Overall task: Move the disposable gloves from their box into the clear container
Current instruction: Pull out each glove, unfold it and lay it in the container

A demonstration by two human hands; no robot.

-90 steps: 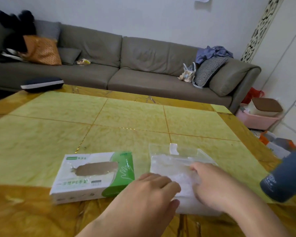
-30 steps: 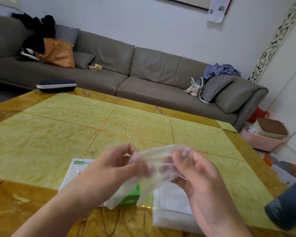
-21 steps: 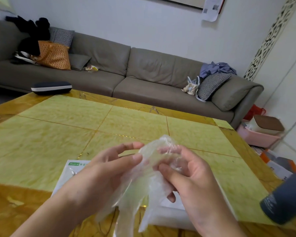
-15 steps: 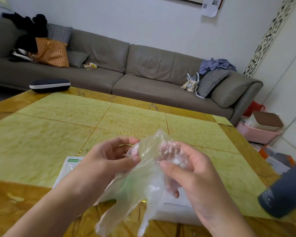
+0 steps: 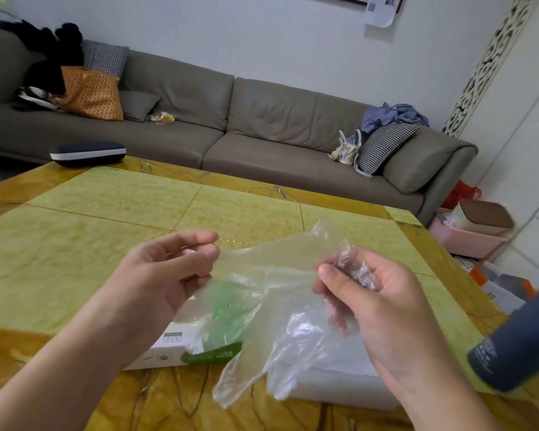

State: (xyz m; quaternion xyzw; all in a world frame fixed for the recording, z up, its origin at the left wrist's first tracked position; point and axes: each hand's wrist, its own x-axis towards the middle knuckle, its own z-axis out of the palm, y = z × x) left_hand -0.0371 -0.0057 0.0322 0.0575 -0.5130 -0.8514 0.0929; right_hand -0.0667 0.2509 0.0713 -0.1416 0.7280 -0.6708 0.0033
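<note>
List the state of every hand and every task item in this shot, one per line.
left hand: pinching one edge of the glove, raised above the table.
right hand: gripping the other edge, plastic bunched in its fingers.
glove: clear, stretched between both hands, fingers hanging down.
glove box: lying flat on the table, partly hidden behind the left hand and the glove.
stack of gloves: lying flat on the table under the right hand.

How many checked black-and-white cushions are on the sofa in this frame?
2. One checked cushion sits at the sofa's far left behind the orange bag; the other checked cushion leans at the right end. Clutter may hide more.
</note>
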